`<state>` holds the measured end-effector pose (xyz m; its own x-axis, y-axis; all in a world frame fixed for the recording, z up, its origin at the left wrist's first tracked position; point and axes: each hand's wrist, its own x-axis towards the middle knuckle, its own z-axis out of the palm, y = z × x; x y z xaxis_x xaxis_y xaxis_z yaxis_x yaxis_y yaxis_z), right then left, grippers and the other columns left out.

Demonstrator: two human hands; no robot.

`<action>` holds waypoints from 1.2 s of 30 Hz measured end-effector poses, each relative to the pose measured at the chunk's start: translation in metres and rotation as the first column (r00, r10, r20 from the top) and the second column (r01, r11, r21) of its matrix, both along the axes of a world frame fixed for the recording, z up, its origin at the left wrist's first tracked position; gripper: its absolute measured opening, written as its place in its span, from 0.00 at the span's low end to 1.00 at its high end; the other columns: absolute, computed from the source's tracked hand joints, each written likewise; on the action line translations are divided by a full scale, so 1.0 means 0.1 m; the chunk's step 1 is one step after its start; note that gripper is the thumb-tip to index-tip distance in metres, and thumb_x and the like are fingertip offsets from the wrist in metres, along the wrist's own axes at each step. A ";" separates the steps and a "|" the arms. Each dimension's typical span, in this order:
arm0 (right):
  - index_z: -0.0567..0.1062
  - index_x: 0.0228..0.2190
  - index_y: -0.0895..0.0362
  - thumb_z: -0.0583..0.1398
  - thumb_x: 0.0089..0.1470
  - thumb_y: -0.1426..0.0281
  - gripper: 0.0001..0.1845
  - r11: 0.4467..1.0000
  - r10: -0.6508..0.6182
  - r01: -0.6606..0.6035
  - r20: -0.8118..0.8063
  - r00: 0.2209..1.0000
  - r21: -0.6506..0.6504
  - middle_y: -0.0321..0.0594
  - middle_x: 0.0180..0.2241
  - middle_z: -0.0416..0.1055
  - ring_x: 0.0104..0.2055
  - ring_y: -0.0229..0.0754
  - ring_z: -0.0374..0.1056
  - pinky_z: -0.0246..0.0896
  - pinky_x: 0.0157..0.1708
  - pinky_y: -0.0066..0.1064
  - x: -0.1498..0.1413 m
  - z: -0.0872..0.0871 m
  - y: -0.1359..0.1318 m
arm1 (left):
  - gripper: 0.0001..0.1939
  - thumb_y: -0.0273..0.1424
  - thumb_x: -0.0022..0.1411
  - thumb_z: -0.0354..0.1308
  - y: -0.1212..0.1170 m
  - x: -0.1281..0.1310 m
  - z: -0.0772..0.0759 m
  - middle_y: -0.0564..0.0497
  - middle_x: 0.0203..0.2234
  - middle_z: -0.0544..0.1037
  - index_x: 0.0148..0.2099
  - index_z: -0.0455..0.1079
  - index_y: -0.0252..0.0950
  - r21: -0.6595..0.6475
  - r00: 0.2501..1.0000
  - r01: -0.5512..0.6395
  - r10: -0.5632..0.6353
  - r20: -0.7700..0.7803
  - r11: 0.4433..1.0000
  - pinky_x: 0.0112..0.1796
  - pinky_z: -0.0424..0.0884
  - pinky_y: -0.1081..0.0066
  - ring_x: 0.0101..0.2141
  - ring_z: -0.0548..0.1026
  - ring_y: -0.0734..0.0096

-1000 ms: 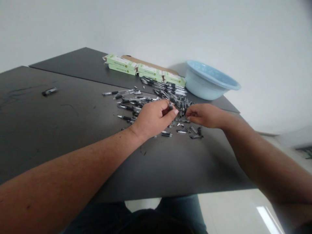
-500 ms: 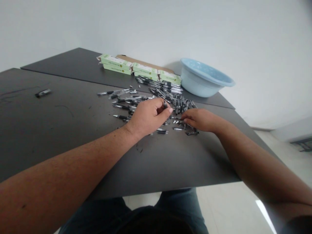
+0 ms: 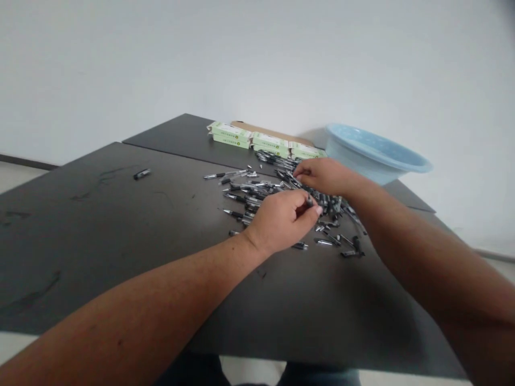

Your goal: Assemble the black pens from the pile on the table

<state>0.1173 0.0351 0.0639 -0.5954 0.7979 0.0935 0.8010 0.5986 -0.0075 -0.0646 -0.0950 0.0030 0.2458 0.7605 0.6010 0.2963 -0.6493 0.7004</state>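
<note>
Left hand (image 3: 284,221): thumb and forefinger pinching one dark pen part (image 3: 309,200); right hand (image 3: 325,176): fingers curled at the black-grip pens (image 3: 261,187), grip undeterminable from my remote feed. Pens: I list them loosely heaped on the dark grey table (image 3: 161,230), before green cartons (image 3: 232,140) and a light-blue basin (image 3: 362,158).

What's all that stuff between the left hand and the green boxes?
In the head view, loose pens and small pen parts lie between the left hand and the green boxes.
</note>
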 end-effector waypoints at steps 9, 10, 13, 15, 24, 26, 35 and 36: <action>0.83 0.52 0.53 0.58 0.61 0.71 0.20 0.982 0.190 -0.190 0.001 0.982 0.002 0.44 0.48 0.83 0.47 0.47 0.75 0.64 0.48 0.36 -0.95 -0.47 0.72 | 0.11 0.35 0.72 0.57 0.03 -0.07 0.05 0.49 0.36 0.84 0.39 0.77 0.37 0.046 0.996 -0.043 0.039 0.075 0.998 0.44 0.74 0.65 0.39 0.81 0.66; 0.84 0.51 0.53 0.58 0.60 0.72 0.21 0.979 0.205 -0.205 0.011 0.979 0.004 0.45 0.48 0.83 0.48 0.48 0.75 0.63 0.49 0.37 -0.99 -0.50 0.76 | 0.11 0.36 0.72 0.56 0.03 -0.07 0.05 0.48 0.36 0.84 0.39 0.76 0.37 0.047 0.997 -0.032 0.028 0.076 0.998 0.44 0.75 0.65 0.39 0.81 0.65; 0.85 0.50 0.53 0.58 0.58 0.75 0.22 0.969 0.246 -0.246 0.044 0.968 0.007 0.46 0.49 0.82 0.52 0.50 0.74 0.62 0.52 0.38 -1.08 -0.57 0.89 | 0.12 0.36 0.72 0.57 0.03 -0.07 0.03 0.47 0.36 0.84 0.38 0.76 0.36 0.044 0.997 -0.008 0.004 0.073 0.999 0.43 0.75 0.65 0.39 0.81 0.65; 0.84 0.51 0.52 0.59 0.57 0.75 0.23 0.963 0.270 -0.270 0.067 0.961 -0.001 0.47 0.50 0.82 0.53 0.50 0.73 0.61 0.54 0.39 -1.11 -0.60 0.96 | 0.12 0.37 0.72 0.57 0.03 -0.07 0.03 0.47 0.36 0.84 0.38 0.76 0.36 0.038 0.998 0.003 -0.005 0.062 0.999 0.43 0.75 0.64 0.39 0.81 0.64; 0.85 0.50 0.48 0.63 0.57 0.70 0.19 0.953 0.302 -0.296 0.130 0.945 -0.060 0.43 0.51 0.81 0.54 0.51 0.72 0.62 0.56 0.38 -1.15 -0.64 0.95 | 0.13 0.38 0.72 0.56 0.05 -0.05 0.02 0.47 0.36 0.84 0.37 0.75 0.37 0.016 0.999 0.013 -0.013 0.031 1.000 0.44 0.75 0.64 0.40 0.81 0.63; 0.85 0.49 0.49 0.63 0.59 0.69 0.18 0.955 0.294 -0.288 0.132 0.947 -0.067 0.42 0.51 0.82 0.54 0.50 0.72 0.62 0.56 0.39 -1.15 -0.62 0.92 | 0.13 0.38 0.72 0.56 0.05 -0.05 0.01 0.47 0.36 0.84 0.37 0.75 0.37 0.018 1.000 0.011 -0.012 0.029 1.000 0.43 0.75 0.64 0.39 0.81 0.63; 0.84 0.44 0.52 0.61 0.58 0.71 0.14 0.978 0.205 -0.201 0.128 0.970 -0.048 0.43 0.42 0.84 0.44 0.48 0.75 0.64 0.45 0.38 -1.15 -0.65 0.87 | 0.13 0.38 0.72 0.56 0.04 -0.05 0.01 0.47 0.36 0.84 0.36 0.74 0.37 0.011 1.000 0.019 -0.020 0.017 1.000 0.43 0.74 0.63 0.40 0.81 0.62; 0.84 0.44 0.52 0.61 0.58 0.71 0.14 0.980 0.200 -0.195 0.124 0.972 -0.045 0.43 0.42 0.84 0.43 0.49 0.75 0.64 0.45 0.38 -1.15 -0.66 0.87 | 0.13 0.38 0.72 0.56 0.04 -0.05 0.01 0.47 0.36 0.84 0.36 0.75 0.37 0.011 1.000 0.022 -0.022 0.017 1.000 0.44 0.74 0.63 0.40 0.81 0.62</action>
<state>0.0023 0.1221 -0.0017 -0.7469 0.6648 -0.0173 0.6626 0.7461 0.0652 -0.0698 -0.0907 0.0041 0.2516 0.7487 0.6133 0.2697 -0.6628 0.6985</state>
